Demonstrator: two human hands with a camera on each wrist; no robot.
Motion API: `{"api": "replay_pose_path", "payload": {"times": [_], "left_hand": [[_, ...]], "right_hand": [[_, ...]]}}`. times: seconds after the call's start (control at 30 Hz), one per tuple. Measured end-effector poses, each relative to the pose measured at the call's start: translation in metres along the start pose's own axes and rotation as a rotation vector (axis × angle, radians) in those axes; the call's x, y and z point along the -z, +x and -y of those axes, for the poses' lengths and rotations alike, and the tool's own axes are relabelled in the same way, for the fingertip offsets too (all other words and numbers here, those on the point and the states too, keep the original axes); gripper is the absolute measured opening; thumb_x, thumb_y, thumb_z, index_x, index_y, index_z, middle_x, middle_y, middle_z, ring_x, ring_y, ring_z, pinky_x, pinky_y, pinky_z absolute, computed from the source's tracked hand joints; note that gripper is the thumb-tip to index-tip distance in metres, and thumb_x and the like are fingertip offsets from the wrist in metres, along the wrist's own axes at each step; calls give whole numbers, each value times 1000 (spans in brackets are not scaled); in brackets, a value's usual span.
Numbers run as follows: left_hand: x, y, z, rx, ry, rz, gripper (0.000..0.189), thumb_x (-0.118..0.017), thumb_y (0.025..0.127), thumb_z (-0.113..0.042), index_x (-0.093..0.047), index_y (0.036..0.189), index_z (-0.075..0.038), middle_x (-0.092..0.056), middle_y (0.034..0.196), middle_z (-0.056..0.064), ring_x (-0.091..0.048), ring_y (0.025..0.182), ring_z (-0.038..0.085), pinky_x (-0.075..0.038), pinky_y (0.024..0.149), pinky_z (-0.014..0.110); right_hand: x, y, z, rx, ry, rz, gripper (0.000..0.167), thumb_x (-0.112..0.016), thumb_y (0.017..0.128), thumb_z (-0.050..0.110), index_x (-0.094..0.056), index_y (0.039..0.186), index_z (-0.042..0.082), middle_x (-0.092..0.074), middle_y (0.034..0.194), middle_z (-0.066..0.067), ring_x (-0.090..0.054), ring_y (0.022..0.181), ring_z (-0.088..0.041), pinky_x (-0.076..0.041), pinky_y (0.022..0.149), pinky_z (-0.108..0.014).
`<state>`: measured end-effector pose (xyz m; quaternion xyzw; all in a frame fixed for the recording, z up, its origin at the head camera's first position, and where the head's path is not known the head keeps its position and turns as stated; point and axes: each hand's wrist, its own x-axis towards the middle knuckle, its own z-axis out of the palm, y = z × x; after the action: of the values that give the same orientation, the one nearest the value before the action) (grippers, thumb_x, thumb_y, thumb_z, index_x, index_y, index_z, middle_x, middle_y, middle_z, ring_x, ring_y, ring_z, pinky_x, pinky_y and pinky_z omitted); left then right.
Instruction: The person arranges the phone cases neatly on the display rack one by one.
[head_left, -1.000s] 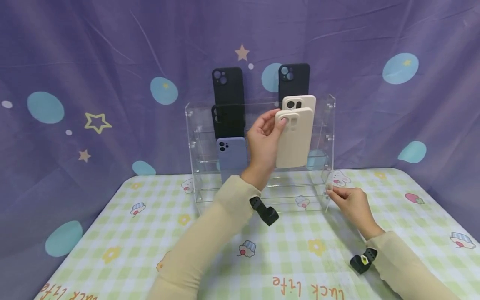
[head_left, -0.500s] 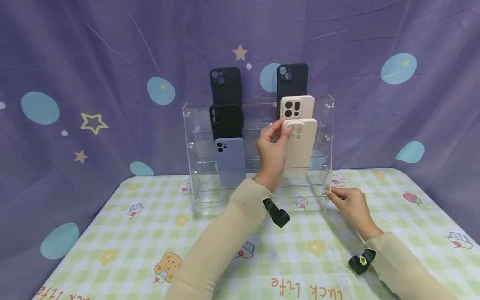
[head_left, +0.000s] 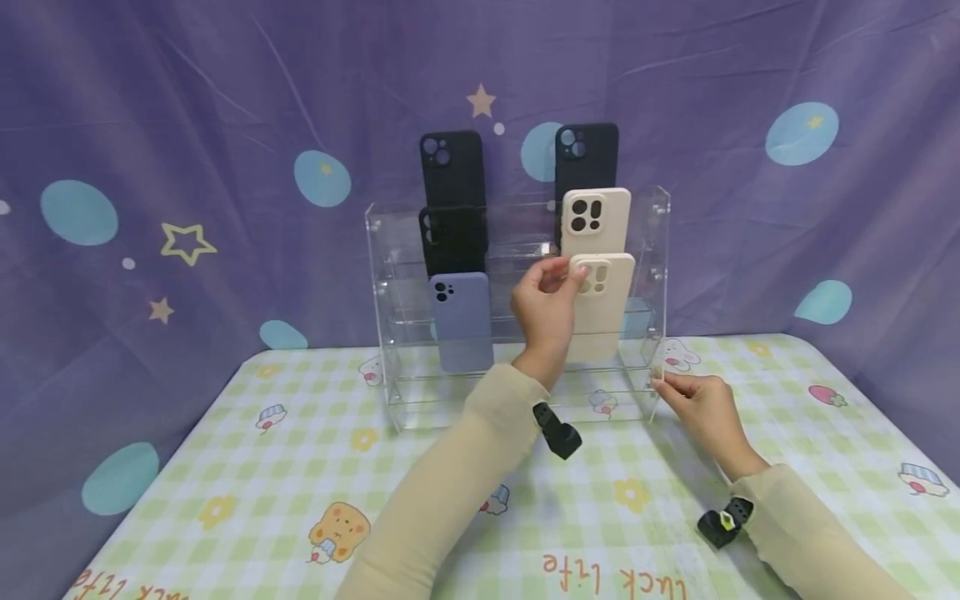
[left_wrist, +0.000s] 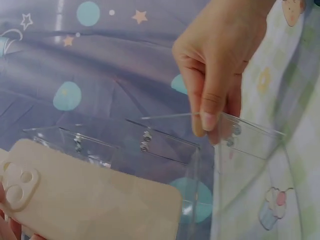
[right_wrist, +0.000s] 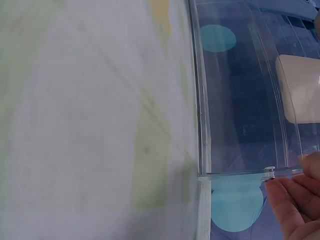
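My left hand (head_left: 546, 312) pinches a cream phone case (head_left: 609, 304) by its upper left corner, thumb over the camera cutouts. The case stands nearly upright on the right side of a clear acrylic display rack (head_left: 379, 325), its lower end behind a transparent tier lip. Just behind and above it is another cream phone case (head_left: 611, 229). At the rack's lower right, my right hand (head_left: 705, 412) grips the edge of the side panel between thumb and fingers. In the right wrist view, those fingers (right_wrist: 285, 205) are beside a small metal fastener (right_wrist: 269, 173).
On the rack's left side stand a lavender phone case (head_left: 461, 325) and two black ones, one black case (head_left: 453, 167) at the top. Another black case (head_left: 588, 158) rises at the top right. A checkered tablecloth (head_left: 262, 475) lies beneath, with a purple curtain (head_left: 225, 100) behind.
My left hand has moved down and slightly right, lowering the cream case so that more of the cream case behind it shows. The right hand stays on the side panel.
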<state>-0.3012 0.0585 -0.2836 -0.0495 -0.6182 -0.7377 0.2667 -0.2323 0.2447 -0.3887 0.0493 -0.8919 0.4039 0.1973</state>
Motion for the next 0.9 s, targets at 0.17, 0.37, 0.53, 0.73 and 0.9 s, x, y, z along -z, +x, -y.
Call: {"api": "replay_pose_path", "payload": {"times": [0.17,0.37,0.53,0.73,0.9], "left_hand": [[3,-3,5,26,8,0,19,-81,74,-9,-73,90,-5,-70,84,4,-59,67,5,-53,62,19],[5,-5,11,3,39,7,20,-81,75,-14,-73,92,-7,-71,87,1,-59,67,4,-50,60,17],[9,-5,15,-42,59,31,22,-80,75,-11,-72,95,-6,-71,91,3,-63,75,8,-53,65,20],[14,-7,18,-138,172,28,23,-80,75,-9,-71,95,-4,-71,90,6,-66,77,14,-53,68,20],[17,-6,19,-180,239,33,22,-80,75,-9,-71,93,-2,-70,89,7,-65,75,16,-53,68,20]], "right_hand": [[0,0,0,-5,3,2,26,-62,92,15,-68,106,-7,-65,105,-23,-61,101,-34,-44,60,-7],[2,-1,2,-7,-1,-3,27,-62,92,16,-68,106,-7,-65,106,-24,-61,102,-35,-41,51,-15],[2,-1,1,-11,-1,0,27,-62,92,16,-68,106,-7,-64,106,-24,-60,103,-35,-42,50,-16],[0,0,-1,-4,-5,-5,26,-62,92,14,-68,106,-7,-65,105,-23,-61,101,-34,-42,51,-16],[0,0,0,-8,-10,-1,26,-62,92,15,-68,105,-7,-64,105,-24,-60,102,-33,-40,48,-18]]}}
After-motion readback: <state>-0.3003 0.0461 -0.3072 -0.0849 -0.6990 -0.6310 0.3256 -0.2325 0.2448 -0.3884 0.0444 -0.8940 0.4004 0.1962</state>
